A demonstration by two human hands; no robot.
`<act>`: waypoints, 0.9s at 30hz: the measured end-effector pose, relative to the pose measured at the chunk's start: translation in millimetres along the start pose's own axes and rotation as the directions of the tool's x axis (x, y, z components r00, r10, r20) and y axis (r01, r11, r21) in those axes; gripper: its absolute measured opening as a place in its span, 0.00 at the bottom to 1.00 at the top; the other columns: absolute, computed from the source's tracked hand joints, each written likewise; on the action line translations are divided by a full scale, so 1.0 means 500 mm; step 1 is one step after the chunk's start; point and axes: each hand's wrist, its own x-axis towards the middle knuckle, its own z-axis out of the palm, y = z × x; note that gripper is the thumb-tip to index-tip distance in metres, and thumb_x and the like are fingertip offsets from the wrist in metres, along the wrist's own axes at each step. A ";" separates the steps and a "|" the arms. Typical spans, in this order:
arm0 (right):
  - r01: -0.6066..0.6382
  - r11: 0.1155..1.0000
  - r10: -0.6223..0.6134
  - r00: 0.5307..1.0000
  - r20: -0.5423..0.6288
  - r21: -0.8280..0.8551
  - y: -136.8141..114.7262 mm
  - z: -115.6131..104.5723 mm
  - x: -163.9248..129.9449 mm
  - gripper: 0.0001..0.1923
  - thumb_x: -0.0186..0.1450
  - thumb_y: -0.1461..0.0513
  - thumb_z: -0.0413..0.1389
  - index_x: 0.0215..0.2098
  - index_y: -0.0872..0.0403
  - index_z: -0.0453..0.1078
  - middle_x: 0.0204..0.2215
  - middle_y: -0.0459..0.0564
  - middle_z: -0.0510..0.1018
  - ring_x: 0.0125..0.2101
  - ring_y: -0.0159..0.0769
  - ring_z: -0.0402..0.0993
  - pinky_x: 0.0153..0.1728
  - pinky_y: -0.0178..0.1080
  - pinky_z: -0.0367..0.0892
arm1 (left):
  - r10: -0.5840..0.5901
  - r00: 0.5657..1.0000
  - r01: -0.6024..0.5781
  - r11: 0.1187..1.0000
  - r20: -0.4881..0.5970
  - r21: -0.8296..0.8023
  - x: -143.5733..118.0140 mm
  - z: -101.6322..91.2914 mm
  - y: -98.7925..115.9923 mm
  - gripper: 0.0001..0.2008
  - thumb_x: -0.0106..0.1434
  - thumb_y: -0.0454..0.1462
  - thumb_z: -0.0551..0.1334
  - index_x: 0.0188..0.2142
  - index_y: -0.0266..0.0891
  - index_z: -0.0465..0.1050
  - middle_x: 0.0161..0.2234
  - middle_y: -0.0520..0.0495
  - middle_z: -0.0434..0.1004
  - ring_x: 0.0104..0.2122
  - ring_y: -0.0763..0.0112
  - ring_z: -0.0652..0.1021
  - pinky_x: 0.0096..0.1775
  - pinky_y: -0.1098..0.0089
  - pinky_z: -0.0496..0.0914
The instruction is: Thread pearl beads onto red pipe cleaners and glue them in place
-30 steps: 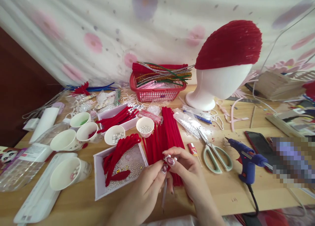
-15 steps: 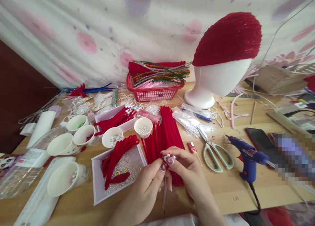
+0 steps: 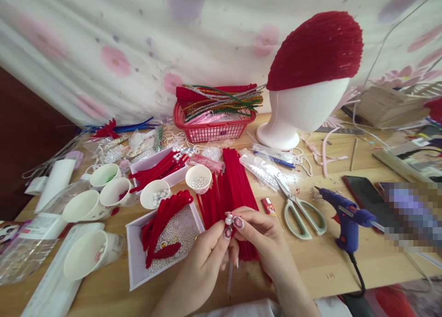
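White pearl beads (image 3: 228, 219) are pinched between the fingertips of both my hands, low in the middle of the view. My left hand (image 3: 207, 252) is closed with its thumb and finger against them. From the other side my right hand (image 3: 264, 234) closes on the same beads, thumb and forefinger together. Whatever joins the beads is hidden by the fingers. Beneath the hands lies a bundle of red pipe cleaners (image 3: 238, 183). Just left of my left hand is a white box (image 3: 138, 261) with small pearls and bent red pipe-cleaner pieces (image 3: 160, 222).
Several paper cups (image 3: 199, 178), some holding beads, stand on the left. Right of my hands lie scissors (image 3: 297, 213), a lighter (image 3: 268, 205) and a blue glue gun (image 3: 348, 215). Behind are a red basket (image 3: 214, 130) and a white foam head (image 3: 293, 109) with a red covering.
The pearl beads have turned slightly between my fingertips and show more plainly. Both hands stay in nearly the same place, and the whole view has shifted a little.
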 end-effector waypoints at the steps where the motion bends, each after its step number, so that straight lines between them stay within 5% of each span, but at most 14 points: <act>1: -0.002 1.000 0.002 1.000 -0.001 -0.008 0.001 -0.002 0.000 0.04 0.64 0.59 0.68 0.33 0.51 0.85 0.35 0.49 0.82 0.16 0.32 0.80 0.13 0.31 0.75 | -0.001 1.000 0.001 1.000 0.001 -0.005 0.000 0.000 0.000 0.21 0.74 0.54 0.51 0.36 0.39 0.66 0.25 0.56 0.64 0.23 0.75 0.61 0.27 0.70 0.57; 17: -0.030 0.998 0.030 0.999 0.014 -0.055 0.000 0.007 0.001 0.08 0.66 0.55 0.66 0.40 0.48 0.85 0.36 0.47 0.81 0.16 0.29 0.78 0.15 0.32 0.72 | -0.003 1.000 0.003 1.000 -0.023 -0.021 0.000 -0.005 -0.008 0.21 0.74 0.53 0.52 0.40 0.39 0.68 0.25 0.57 0.64 0.23 0.75 0.60 0.27 0.70 0.56; 20: -0.004 0.993 0.003 1.000 -0.012 -0.120 -0.017 -0.004 -0.002 0.17 0.66 0.51 0.66 0.51 0.46 0.82 0.37 0.50 0.84 0.23 0.32 0.79 0.26 0.34 0.77 | 0.007 0.999 -0.007 1.000 -0.039 -0.013 0.000 -0.006 -0.001 0.23 0.73 0.54 0.52 0.41 0.37 0.71 0.26 0.56 0.64 0.24 0.75 0.60 0.27 0.69 0.56; 22: 0.030 0.959 -0.065 0.991 -0.116 -0.280 -0.039 -0.026 -0.021 0.22 0.61 0.47 0.68 0.49 0.46 0.83 0.38 0.52 0.86 0.32 0.38 0.80 0.36 0.38 0.78 | 0.012 0.998 -0.012 1.000 -0.068 0.004 -0.002 -0.008 0.002 0.25 0.73 0.55 0.53 0.42 0.37 0.73 0.25 0.56 0.64 0.24 0.74 0.61 0.28 0.69 0.56; 25: -0.048 0.847 -0.194 0.899 -0.392 -0.529 -0.075 -0.084 -0.077 0.18 0.57 0.43 0.69 0.32 0.48 0.84 0.30 0.53 0.83 0.32 0.45 0.77 0.36 0.43 0.75 | 0.023 0.991 -0.026 1.000 -0.131 -0.017 -0.007 -0.014 0.001 0.26 0.71 0.56 0.55 0.43 0.36 0.77 0.25 0.55 0.63 0.24 0.74 0.60 0.28 0.68 0.56; 27: -0.135 0.794 -0.317 0.740 -0.593 -0.593 -0.096 -0.133 -0.119 0.19 0.59 0.43 0.67 0.26 0.48 0.77 0.24 0.49 0.77 0.27 0.42 0.71 0.27 0.41 0.68 | 0.036 0.986 -0.045 0.998 -0.164 -0.048 -0.011 -0.017 -0.002 0.26 0.70 0.57 0.57 0.45 0.37 0.78 0.25 0.55 0.64 0.23 0.75 0.59 0.28 0.69 0.55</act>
